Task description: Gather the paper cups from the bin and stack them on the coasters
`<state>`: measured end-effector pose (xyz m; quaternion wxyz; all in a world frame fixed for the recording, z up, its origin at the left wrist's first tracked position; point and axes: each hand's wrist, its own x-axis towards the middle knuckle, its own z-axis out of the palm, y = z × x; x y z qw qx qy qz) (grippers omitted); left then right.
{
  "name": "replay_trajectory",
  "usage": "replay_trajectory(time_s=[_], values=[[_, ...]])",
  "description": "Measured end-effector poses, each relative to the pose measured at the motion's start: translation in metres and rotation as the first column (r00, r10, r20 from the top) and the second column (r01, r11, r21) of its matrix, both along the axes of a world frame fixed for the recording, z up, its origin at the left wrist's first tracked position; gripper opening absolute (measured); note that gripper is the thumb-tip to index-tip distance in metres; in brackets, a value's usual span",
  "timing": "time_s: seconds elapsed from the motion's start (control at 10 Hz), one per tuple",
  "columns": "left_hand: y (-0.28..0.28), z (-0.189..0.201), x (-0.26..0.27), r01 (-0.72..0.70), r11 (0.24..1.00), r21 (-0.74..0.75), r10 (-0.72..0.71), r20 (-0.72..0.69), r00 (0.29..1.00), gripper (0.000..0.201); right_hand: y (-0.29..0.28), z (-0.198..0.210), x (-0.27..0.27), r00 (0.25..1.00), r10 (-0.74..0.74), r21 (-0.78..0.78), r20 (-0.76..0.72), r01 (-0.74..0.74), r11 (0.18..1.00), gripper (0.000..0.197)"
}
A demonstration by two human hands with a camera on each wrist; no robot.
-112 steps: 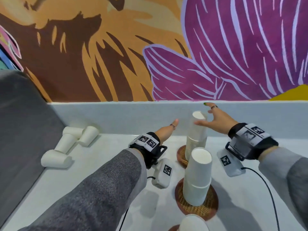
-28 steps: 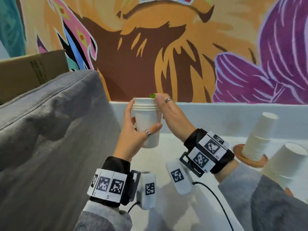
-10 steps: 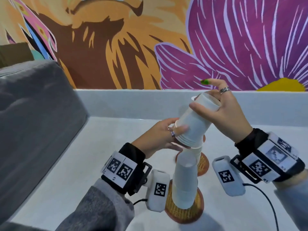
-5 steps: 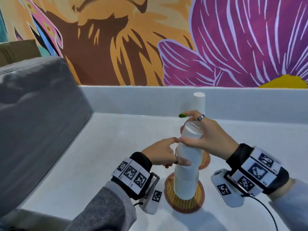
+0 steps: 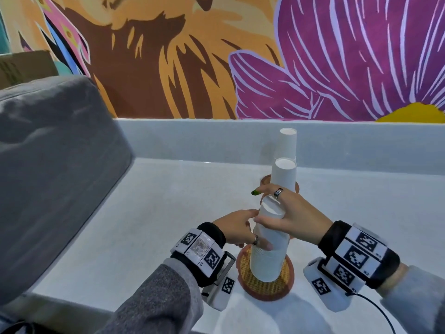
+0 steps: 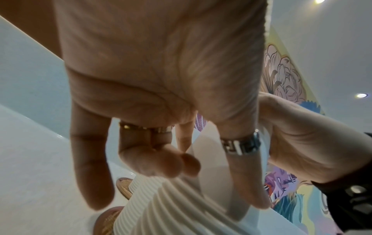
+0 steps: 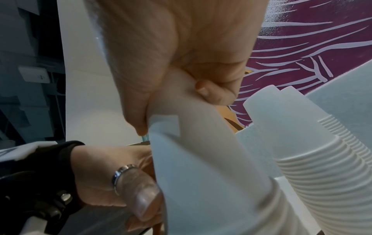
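Note:
A stack of upside-down white paper cups [image 5: 267, 256] stands on the nearest woven coaster [image 5: 265, 285]. My right hand [image 5: 277, 216] grips the top cup from above and the right, thumb in front and fingers behind. My left hand [image 5: 250, 236] pinches the stack's side lower down, with the thumb laid across its front. In the left wrist view the thumb and index finger straddle the ribbed stack [image 6: 161, 206]. The right wrist view shows my right hand [image 7: 181, 98] round the top cup [image 7: 201, 159]. Two taller stacks [image 5: 284, 174] [image 5: 288, 143] stand behind on their coasters.
A large grey padded block [image 5: 53, 165] fills the left side. The white counter [image 5: 144, 225] ends at a low white back wall [image 5: 192, 138] under a painted mural. A cardboard box [image 5: 24, 66] sits far left. A cable [image 5: 375, 309] trails from my right wrist.
The tilted cups in my right hand came down over the near stack and now sit nested on it. Both hands sank lower with them.

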<state>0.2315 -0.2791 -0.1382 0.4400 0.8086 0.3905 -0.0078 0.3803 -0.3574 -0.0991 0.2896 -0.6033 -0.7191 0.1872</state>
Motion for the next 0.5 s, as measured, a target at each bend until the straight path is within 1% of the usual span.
replay_trajectory(time_s=[0.1, 0.2, 0.3, 0.4, 0.5], values=[[-0.001, 0.001, -0.001, -0.009, 1.000, -0.008, 0.009, -0.015, 1.000, 0.064, -0.001, 0.002, -0.001, 1.000, -0.006, -0.026, 0.005, 0.007, 1.000, 0.045], [-0.003, 0.004, -0.003, -0.010, 1.000, -0.006, 0.010, -0.029, 1.000, 0.064, -0.003, 0.006, -0.003, 1.000, -0.005, -0.079, 0.026, 0.007, 0.997, 0.049], [-0.001, 0.007, -0.005, -0.001, 1.000, 0.000, 0.001, -0.045, 0.999, 0.074, -0.002, 0.013, -0.003, 0.998, 0.005, -0.151, 0.067, 0.005, 0.989, 0.065], [-0.003, 0.017, -0.010, 0.026, 0.999, 0.021, -0.023, -0.106, 0.994, 0.081, -0.003, 0.021, -0.005, 0.993, -0.002, -0.166, 0.119, 0.022, 0.986, 0.077], [0.000, 0.027, -0.014, 0.008, 0.998, 0.058, -0.002, -0.106, 0.994, 0.076, -0.005, 0.037, -0.004, 0.990, -0.068, -0.097, 0.121, 0.080, 0.992, 0.077]])
